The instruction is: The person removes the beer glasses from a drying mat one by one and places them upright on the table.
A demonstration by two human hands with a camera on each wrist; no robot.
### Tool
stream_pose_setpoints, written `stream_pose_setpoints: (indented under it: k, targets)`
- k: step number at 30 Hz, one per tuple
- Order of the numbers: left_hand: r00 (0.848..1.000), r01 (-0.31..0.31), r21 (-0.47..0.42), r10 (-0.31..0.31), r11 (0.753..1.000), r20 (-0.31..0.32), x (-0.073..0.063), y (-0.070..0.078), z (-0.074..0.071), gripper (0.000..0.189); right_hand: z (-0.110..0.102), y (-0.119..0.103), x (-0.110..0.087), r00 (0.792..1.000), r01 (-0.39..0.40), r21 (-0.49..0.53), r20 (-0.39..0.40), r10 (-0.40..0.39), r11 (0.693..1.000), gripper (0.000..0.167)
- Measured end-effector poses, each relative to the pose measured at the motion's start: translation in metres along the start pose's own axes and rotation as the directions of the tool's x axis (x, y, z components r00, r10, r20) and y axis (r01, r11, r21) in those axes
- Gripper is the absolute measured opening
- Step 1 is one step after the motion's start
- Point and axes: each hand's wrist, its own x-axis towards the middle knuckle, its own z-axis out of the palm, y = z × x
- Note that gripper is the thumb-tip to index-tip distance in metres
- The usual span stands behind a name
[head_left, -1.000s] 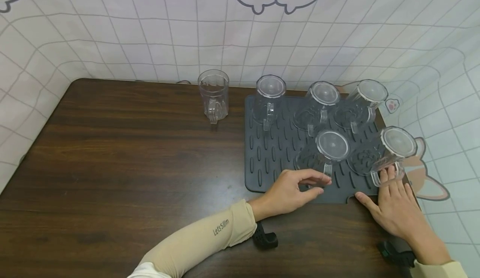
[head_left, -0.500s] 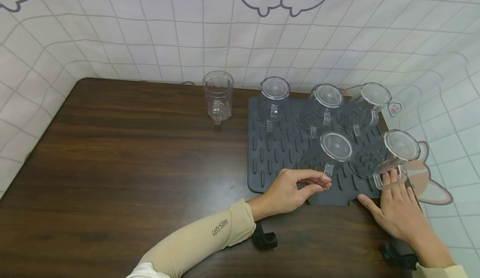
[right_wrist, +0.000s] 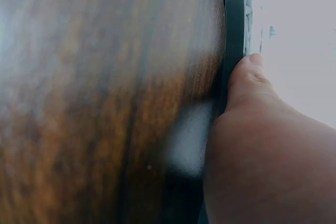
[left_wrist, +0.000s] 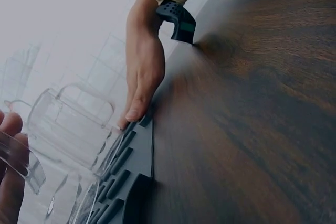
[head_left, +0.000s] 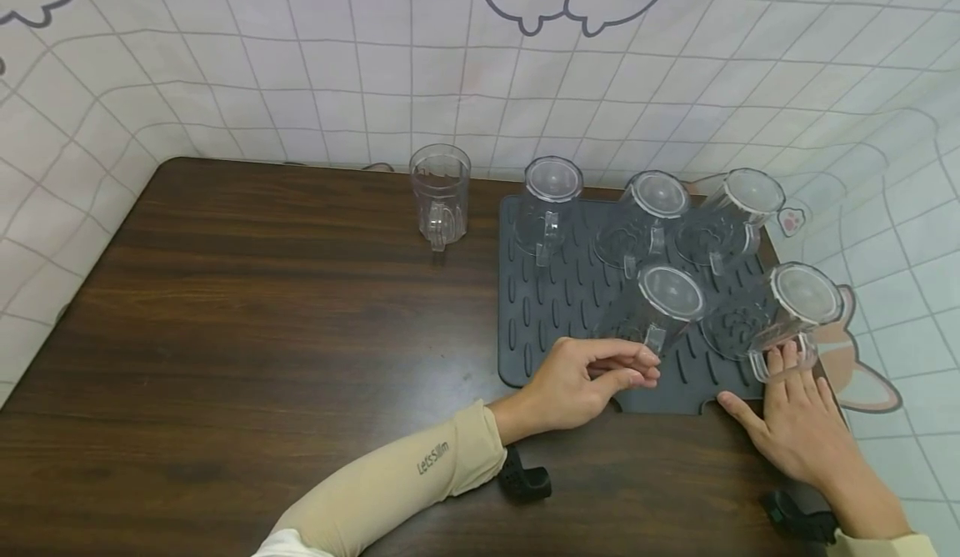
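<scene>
My left hand (head_left: 585, 382) grips the handle of an upside-down clear glass mug (head_left: 672, 294) near the front of the dark grey drying mat (head_left: 517, 307). In the left wrist view, curled fingers (left_wrist: 11, 182) overlap that clear handle. My right hand (head_left: 802, 424) lies flat, fingers straight, over the mat's front right corner, its fingertips by the handle of another inverted glass mug (head_left: 806, 293). The right wrist view shows the thumb (right_wrist: 252, 82) against the mat's edge.
Along the back of the mat stand three more inverted mugs, at left (head_left: 553, 180), middle (head_left: 658, 196) and right (head_left: 753, 193). Left of the mat, an upright glass mug (head_left: 440, 198) stands on the brown wooden table (head_left: 285, 332). A tile-patterned sheet (head_left: 300, 65) hangs close behind and at right.
The whole scene has shifted slightly right and down in the view. My left fingers have closed in on the front mug's handle; my right hand stays on the mat corner.
</scene>
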Motion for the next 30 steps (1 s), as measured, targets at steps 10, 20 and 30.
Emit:
stream_pose_setpoints:
  k: [10, 20, 30]
  targets:
    - [0.999, -0.042, -0.046, 0.043, 0.998, 0.009, -0.004, 0.006, -0.008, 0.02, 0.002, -0.001, 0.0, 0.999, 0.013, -0.003, -0.03, -0.013, 1.0, 0.101]
    - [0.999, -0.054, -0.029, 0.054, 0.998, 0.003, -0.008, 0.011, -0.018, 0.019, 0.001, 0.005, -0.001, 0.999, 0.043, 0.024, -0.034, -0.042, 0.999, 0.096]
    - [0.995, -0.102, 0.124, 0.101, 0.987, 0.014, -0.012, 0.016, -0.034, 0.017, -0.004, 0.021, -0.008, 0.985, 0.134, 0.157, -0.133, -0.114, 0.979, 0.075]
